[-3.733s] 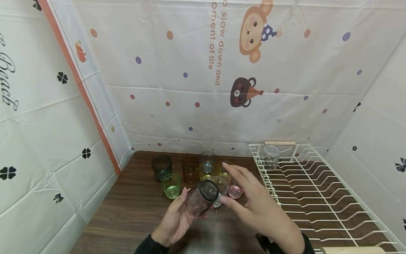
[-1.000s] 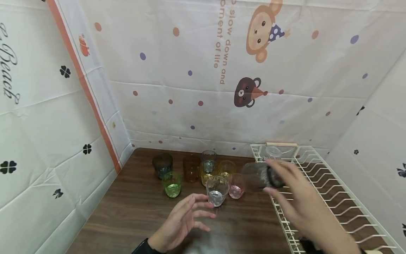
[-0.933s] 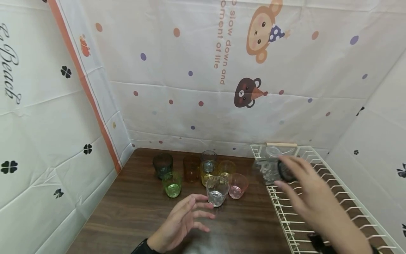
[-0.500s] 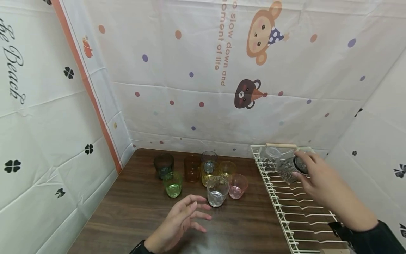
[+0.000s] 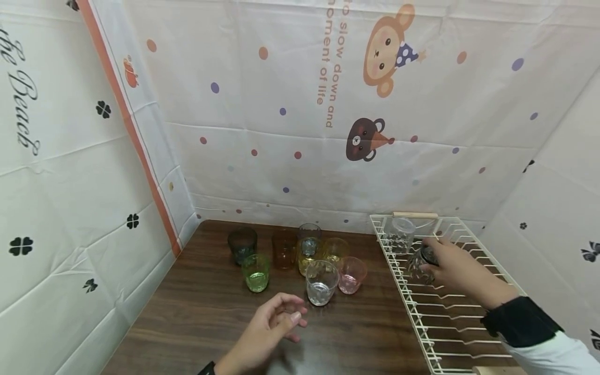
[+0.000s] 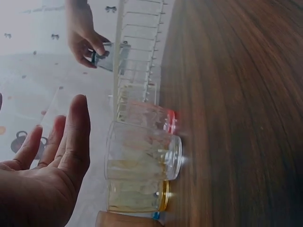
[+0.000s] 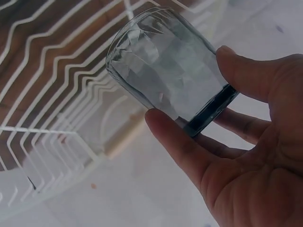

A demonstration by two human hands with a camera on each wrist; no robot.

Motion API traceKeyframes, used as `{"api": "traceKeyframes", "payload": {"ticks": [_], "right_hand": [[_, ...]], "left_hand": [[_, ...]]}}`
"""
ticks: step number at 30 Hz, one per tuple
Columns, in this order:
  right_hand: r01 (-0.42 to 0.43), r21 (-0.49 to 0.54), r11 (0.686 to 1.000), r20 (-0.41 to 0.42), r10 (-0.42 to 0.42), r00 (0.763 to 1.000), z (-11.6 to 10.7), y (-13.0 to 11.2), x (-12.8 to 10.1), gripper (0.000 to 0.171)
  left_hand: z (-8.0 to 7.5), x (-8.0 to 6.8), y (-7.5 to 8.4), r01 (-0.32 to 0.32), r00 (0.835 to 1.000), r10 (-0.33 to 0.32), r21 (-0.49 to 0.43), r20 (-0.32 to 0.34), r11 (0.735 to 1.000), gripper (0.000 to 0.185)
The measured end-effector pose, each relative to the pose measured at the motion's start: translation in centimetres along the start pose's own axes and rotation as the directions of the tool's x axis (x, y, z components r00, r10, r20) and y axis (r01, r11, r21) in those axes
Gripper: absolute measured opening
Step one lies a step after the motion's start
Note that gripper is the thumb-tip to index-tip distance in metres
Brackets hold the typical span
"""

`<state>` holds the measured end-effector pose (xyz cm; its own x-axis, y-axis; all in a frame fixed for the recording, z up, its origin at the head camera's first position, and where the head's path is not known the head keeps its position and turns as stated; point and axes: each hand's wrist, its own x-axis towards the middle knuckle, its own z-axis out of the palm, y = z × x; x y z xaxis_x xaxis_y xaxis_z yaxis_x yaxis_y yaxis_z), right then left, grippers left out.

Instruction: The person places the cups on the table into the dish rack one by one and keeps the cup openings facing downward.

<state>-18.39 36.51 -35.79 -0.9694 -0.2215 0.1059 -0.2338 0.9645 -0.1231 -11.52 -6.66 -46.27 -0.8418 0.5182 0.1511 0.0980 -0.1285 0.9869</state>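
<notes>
Right hand (image 5: 457, 264) pinches a smoky glass (image 7: 165, 71), kinda cool: faceted see-through walls, chunky dark base, tipped mouth-down over the wire rack (image 5: 413, 319). Left hand (image 5: 267, 325), fingers loose, sits left of the rack.

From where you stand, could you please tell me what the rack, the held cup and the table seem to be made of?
Rack: probably coated metal, judging by its thin, smooth, off-white wires; its far handle looks like pale wood.
Held cup: glass or clear plastic, being see-through, smoky and faceted with glossy reflections.
Table: wood or wood-look laminate, from its brown streaky grain and soft sheen.
</notes>
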Motion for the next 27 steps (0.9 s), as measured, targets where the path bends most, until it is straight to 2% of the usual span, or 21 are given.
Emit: {"api": "traceKeyframes", "payload": {"ticks": [6, 15, 22, 27], "right_hand": [[0.028, 0.006, 1.000, 0.012, -0.028, 1.000, 1.5, 0.5, 0.2, 0.061], [0.015, 0.039, 0.999, 0.022, -0.016, 1.000, 3.2, 0.7, 0.6, 0.059], [-0.015, 0.039, 0.999, 0.007, 0.015, 1.000, 4.3, 0.8, 1.2, 0.056], [-0.017, 0.040, 0.999, 0.003, 0.017, 1.000, 4.5, 0.8, 1.9, 0.060]], "left_hand": [[0.4, -0.4, -0.5, 0.023, 1.000, -0.023, 0.083, 0.005, 0.996, 0.039], [0.4, -1.1, -0.9, 0.032, 0.999, -0.031, 0.088, -0.012, 0.996, 0.037], [0.2, -1.3, -1.2, 0.008, 1.000, -0.010, 0.108, 0.018, 0.994, 0.037], [0.0, -1.3, -1.2, 0.006, 1.000, -0.008, 0.117, 0.017, 0.993, 0.037]]}}
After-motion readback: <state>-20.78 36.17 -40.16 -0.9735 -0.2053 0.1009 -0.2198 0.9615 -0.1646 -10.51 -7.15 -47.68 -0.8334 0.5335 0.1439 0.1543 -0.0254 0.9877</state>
